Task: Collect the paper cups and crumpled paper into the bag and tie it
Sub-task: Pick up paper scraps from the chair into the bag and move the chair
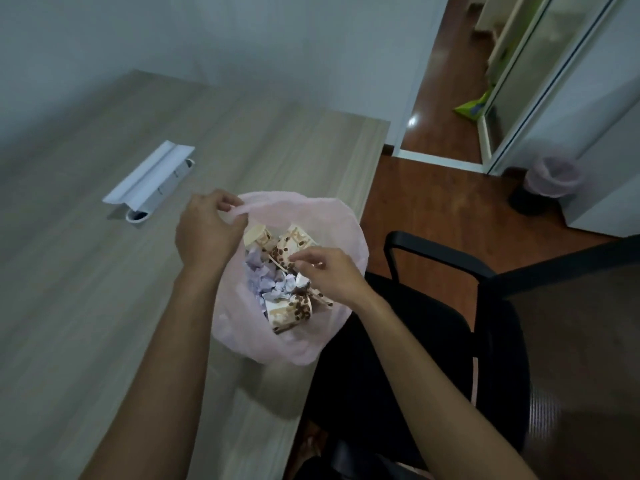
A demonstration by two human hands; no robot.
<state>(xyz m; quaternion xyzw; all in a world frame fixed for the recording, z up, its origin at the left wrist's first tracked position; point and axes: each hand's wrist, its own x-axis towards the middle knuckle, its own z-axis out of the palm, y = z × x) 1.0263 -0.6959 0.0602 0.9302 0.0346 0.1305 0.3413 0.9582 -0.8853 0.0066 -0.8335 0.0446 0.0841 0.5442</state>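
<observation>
Pink bag (341, 233) on desk (86, 289), rim pinched by left hand (204, 233); right hand (329, 271) pinching near rim over paper cups (294, 247) and crumpled paper (263, 280).

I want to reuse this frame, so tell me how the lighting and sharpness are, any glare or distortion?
Head view: dim, bluish light; soft throughout, the desk smeared at the left edge; a glare spot on the wood floor in the doorway; wide-angle bending of the door frames; the pink bag, left hand and right hand stay readable at centre.
</observation>
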